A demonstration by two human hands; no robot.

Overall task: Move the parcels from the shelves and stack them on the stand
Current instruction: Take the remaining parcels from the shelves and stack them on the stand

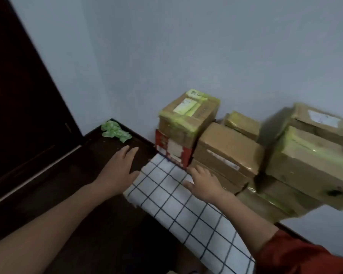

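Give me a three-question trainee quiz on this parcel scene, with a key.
1. True or false: the left hand grips a cardboard box.
2. What sits directly under the yellow-taped box? A) red box B) blue box C) black box
3. Fill in: the right hand lies on the white parcel with a dark ____ pattern.

Key: 1 false, the hand is open and holds nothing. 2 A. 3 grid.
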